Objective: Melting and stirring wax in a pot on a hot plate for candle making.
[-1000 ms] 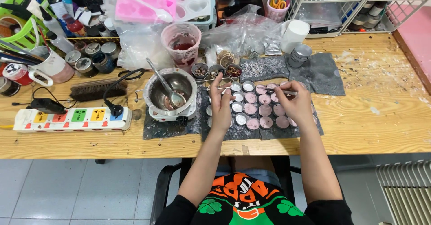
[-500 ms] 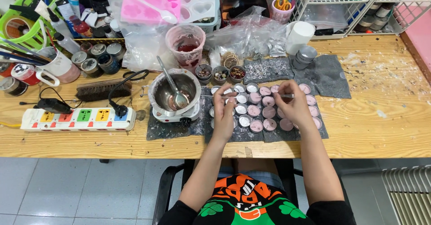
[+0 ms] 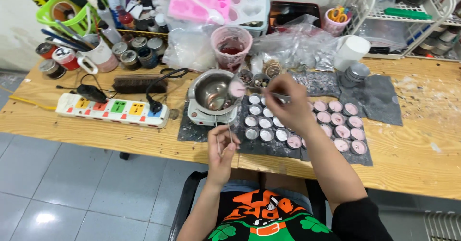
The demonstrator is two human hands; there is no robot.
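Note:
My right hand [image 3: 290,107] is over the rows of small round metal cups [image 3: 261,122] and holds a metal spoon [image 3: 236,89] by its handle. The spoon's bowl carries pink wax at the rim of the steel pot [image 3: 207,93], which sits on a small white hot plate [image 3: 201,117]. My left hand [image 3: 221,152] is at the table's front edge, pinching two thin sticks [image 3: 224,131] that point up. The cups to the right [image 3: 343,125] are filled with pink wax; the ones nearer the pot look white or empty. All stand on dark grey mats [image 3: 379,97].
A white power strip [image 3: 113,110] and a brush [image 3: 139,83] lie left of the pot. Behind are a pink-stained plastic cup [image 3: 231,46], pink silicone moulds [image 3: 199,0], plastic bags, small tins [image 3: 139,46], a mug [image 3: 98,56], a white cup [image 3: 353,49] and a wire rack [image 3: 408,15].
Both hands have left the pink cups. My left hand pulled back to the table's front edge with the sticks. My right hand moved left and now holds the spoon at the pot.

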